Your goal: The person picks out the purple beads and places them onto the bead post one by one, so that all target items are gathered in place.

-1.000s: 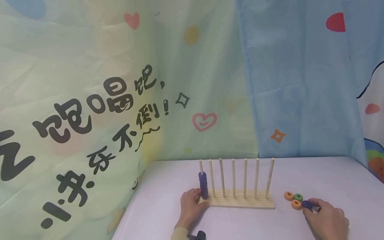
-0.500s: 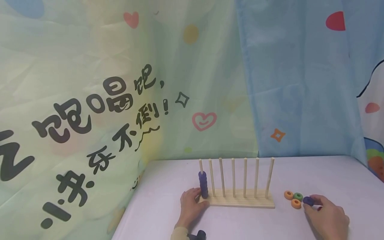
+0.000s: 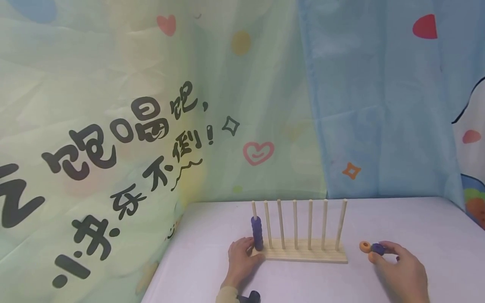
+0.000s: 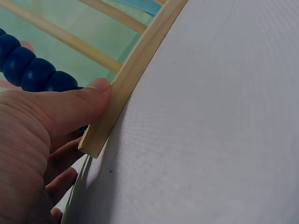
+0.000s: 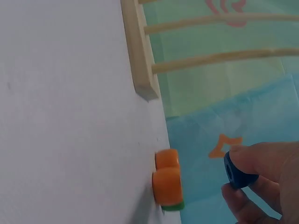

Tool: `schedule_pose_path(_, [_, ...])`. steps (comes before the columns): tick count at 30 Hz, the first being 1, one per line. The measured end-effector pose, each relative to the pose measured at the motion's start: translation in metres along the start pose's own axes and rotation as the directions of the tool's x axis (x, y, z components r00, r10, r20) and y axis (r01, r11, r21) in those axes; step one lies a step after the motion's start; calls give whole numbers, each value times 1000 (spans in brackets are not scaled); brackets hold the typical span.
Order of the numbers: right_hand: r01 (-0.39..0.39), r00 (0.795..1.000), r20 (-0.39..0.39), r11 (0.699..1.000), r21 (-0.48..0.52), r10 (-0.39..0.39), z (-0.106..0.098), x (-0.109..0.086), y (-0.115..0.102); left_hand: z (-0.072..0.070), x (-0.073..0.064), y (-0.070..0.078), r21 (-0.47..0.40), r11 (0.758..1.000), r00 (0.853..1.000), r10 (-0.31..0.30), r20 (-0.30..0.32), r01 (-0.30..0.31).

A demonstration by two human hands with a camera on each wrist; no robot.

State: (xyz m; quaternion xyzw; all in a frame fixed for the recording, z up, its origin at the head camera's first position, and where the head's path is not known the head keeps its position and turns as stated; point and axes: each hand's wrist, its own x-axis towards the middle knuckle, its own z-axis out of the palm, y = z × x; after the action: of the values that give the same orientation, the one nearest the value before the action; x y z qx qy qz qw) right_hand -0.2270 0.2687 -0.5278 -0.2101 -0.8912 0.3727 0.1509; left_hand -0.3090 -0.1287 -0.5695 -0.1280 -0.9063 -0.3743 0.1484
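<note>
A wooden peg rack point(image 3: 303, 254) with several upright pegs stands on the table. Blue beads point(image 3: 257, 233) are stacked on its leftmost peg. My left hand point(image 3: 242, 259) grips the left end of the base, thumb point(image 4: 88, 100) on the front edge and fingers behind. At the right, my right hand point(image 3: 407, 269) pinches a blue bead point(image 5: 240, 175) between thumb and fingers, raised off the table. Beside it lie two orange beads point(image 5: 167, 186) and a green bead point(image 5: 174, 206), the green one mostly hidden in the head view.
The white table point(image 3: 303, 282) runs back to a printed cloth backdrop point(image 3: 257, 105). A dark wrist device point(image 3: 254, 297) sits by my left sleeve point(image 3: 227, 294). The other pegs point(image 3: 295, 225) hold no beads.
My right hand has lifted the blue bead and carried it left, over the loose beads. The left hand stays on the rack.
</note>
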Motion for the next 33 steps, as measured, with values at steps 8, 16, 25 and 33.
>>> schedule_pose_path(8, [115,993,-36,993,30,-114,15,-12,-9,2,0,-2,18,1000,1000,1,-4,-1])
schedule_pose_path(16, [47,995,84,997,60,-52,23,-14,-15,4,1,-4,19,1000,1000,12,-14,-12])
schedule_pose_path(25, [50,982,182,998,41,-56,37,-18,-22,4,1,-3,29,1000,1000,10,-21,-9])
schedule_pose_path(33, [104,965,238,994,16,-105,46,-26,-33,4,1,-3,25,1000,1000,12,-25,-12])
